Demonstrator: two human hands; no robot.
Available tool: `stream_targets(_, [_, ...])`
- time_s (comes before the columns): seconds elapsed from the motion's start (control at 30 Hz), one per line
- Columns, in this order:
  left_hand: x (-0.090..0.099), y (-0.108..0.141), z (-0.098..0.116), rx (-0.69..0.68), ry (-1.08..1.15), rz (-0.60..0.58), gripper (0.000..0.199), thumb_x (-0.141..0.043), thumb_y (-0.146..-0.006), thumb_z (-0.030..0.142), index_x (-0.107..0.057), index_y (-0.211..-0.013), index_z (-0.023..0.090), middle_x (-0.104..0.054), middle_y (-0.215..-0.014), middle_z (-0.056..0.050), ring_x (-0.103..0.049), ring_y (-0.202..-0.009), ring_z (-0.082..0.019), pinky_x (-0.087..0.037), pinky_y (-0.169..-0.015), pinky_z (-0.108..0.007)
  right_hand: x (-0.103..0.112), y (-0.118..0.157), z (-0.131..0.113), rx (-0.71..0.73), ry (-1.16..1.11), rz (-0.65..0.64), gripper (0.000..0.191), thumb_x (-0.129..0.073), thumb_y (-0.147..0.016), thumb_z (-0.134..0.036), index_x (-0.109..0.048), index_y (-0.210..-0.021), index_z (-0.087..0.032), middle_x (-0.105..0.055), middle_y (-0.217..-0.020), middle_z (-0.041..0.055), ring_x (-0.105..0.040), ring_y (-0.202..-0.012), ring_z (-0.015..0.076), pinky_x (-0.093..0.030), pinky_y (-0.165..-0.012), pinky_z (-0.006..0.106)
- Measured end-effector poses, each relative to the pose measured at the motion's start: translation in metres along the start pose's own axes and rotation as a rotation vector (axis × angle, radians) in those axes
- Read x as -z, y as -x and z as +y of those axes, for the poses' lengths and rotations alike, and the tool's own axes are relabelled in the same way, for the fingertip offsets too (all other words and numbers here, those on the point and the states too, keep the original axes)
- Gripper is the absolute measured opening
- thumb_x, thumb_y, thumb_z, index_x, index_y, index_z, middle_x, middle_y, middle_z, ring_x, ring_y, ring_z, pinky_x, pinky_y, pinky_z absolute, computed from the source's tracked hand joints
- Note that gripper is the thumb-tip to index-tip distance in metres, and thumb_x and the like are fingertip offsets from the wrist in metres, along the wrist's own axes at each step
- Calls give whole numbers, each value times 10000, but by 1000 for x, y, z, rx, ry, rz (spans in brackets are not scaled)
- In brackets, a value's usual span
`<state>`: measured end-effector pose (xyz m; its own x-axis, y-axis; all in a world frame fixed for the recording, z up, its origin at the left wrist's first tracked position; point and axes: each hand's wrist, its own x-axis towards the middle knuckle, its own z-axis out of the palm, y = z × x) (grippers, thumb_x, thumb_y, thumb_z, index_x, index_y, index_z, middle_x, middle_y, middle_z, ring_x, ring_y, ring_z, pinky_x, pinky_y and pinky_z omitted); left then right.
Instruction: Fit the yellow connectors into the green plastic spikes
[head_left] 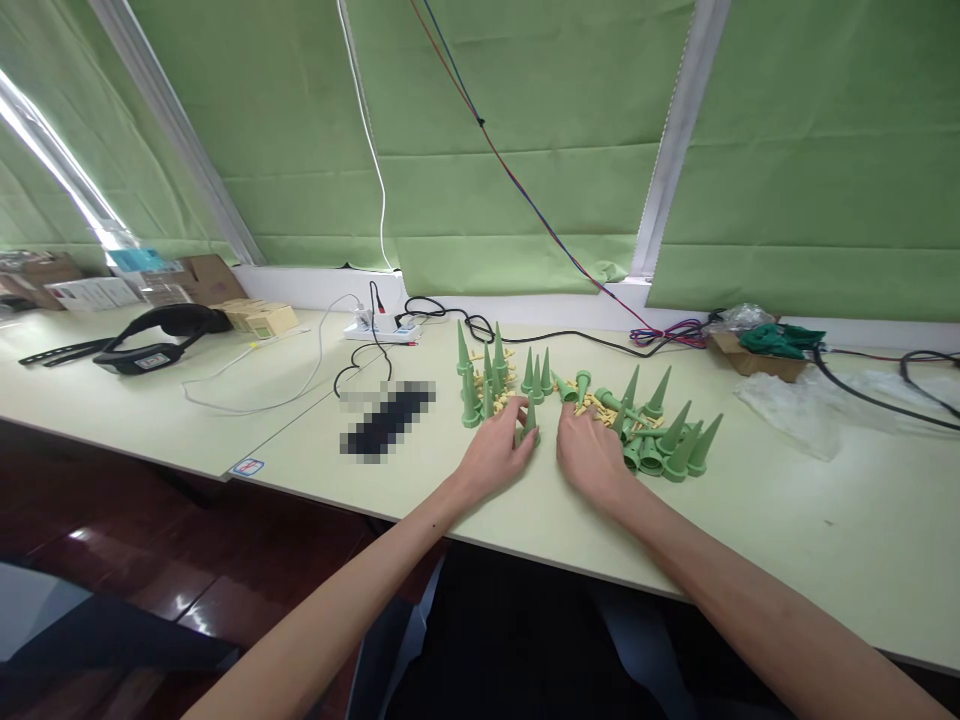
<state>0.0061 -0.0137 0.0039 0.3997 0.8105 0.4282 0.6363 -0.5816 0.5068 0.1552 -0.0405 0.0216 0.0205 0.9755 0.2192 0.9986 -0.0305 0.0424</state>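
Note:
My left hand [496, 448] has its thumb and fingers around an upright green cone [531, 415] on the table. My right hand [589, 450] reaches down at the near left edge of a pile of small yellow pieces [596, 408], fingertips bent and partly hidden; what they hold cannot be made out. Several green cones [679, 455] stand or lie to the right of that hand. Beyond my left hand, more upright green cones [469, 400] stand around other small yellow pieces [510, 375]. A small group of green cones [536, 378] stands between the two piles.
A blurred dark object [386, 422] lies left of my hands. Behind are a power strip [382, 330] and black cables [555, 335]. At right, a cardboard box [757, 358] holds green cloth beside clear plastic bags [795, 410]. A black headset [161, 340] and yellow boxes [259, 317] sit left.

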Motion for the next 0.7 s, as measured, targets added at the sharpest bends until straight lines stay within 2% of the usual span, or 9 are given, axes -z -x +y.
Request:
stream_targets(0.17, [-1,0,-2,-6,-13,0,262,-461,-918,300,-444,-1162,205,-652,-1001,-42,-553,-540,-113,-403,-554,-264,-3,-1,0,-66,62,-28,473,-333,-883,-17,-449,-1331,83,-521,-1219,441,-726,-834,291,-550,-632,309])
stream_targets(0.27, [0,0,-1,-6,-13,-8,261,-459,-921,307,-438,-1161,208,-652,-1009,-41,-555,-546,-113,-402,-555,-262,-3,-1,1,-69,72,-56,473,-330,-887,-20,-447,-1328,101,-494,-1230,464,-727,-844,289,-548,-629,298])
stream_targets(0.37, [0,0,-1,-7,-15,-8,257,-456,-923,307,-442,-1159,207,-650,-1014,-44,-558,-553,-115,-404,-560,-265,0,0,1,-57,55,-51,425,-348,-887,-25,-501,-1266,93,-565,-1164,422,-724,-854,280,-544,-630,285])
stream_targets(0.53, [1,0,0,-6,-6,-6,252,-453,-919,295,-452,-1153,203,-649,-1013,-50,-567,-562,-119,-404,-551,-265,3,4,-3,60,0,-26,357,-377,-895,-59,-559,-1187,36,-685,-913,266,-712,-865,275,-538,-652,281])
stream_targets(0.6, [1,0,0,-7,-2,-6,251,-454,-916,290,-453,-1152,204,-650,-1012,-48,-565,-556,-117,-403,-548,-265,3,5,-4,65,2,-13,384,-375,-893,-70,-536,-1228,26,-678,-949,274,-713,-832,272,-535,-641,286])
stream_targets(0.7, [1,0,0,-8,4,-7,254,-456,-917,295,-444,-1156,208,-650,-1010,-45,-560,-547,-114,-401,-543,-263,3,4,-3,9,35,-1,444,-362,-884,-62,-487,-1295,50,-614,-1112,362,-717,-818,280,-535,-629,300])
